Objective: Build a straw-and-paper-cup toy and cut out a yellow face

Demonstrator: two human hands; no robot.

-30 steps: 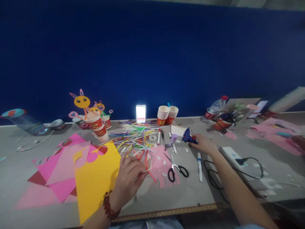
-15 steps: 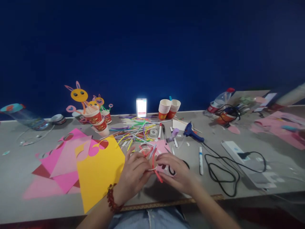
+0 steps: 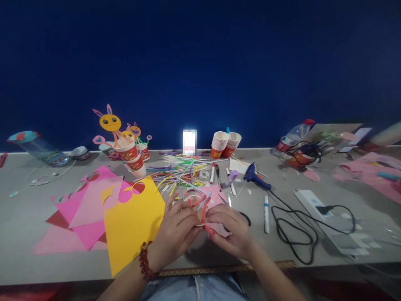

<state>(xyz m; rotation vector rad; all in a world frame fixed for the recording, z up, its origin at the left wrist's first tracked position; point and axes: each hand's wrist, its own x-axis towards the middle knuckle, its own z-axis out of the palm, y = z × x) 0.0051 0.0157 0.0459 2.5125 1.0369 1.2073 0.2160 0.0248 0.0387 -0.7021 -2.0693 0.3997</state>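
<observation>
My left hand (image 3: 178, 225), with a red beaded bracelet on the wrist, is closed around a paper cup (image 3: 199, 216) whose pale rim shows between my hands. A red pipe cleaner (image 3: 205, 207) passes over the cup's rim, and its lower end lies in the pinched fingers of my right hand (image 3: 230, 228). More red and pale stems stand up inside the cup. Most of the cup's outside is hidden by my fingers. Beneath and behind my right hand lie a pink paper sheet (image 3: 219, 193) and scissors (image 3: 245, 218), partly covered.
Loose pipe cleaners (image 3: 178, 169) lie beyond my hands. Yellow paper (image 3: 131, 225) and pink sheets are on the left, near decorated cups (image 3: 127, 154). On the right are a blue glue gun (image 3: 257, 179), a marker (image 3: 266, 215), a black cord and a power strip (image 3: 308, 200). Stacked cups (image 3: 218, 146) stand behind.
My right fingers have moved down onto the red pipe cleaner's lower end, which stuck out freely before. The view has shifted slightly. My left hand keeps its hold on the cup.
</observation>
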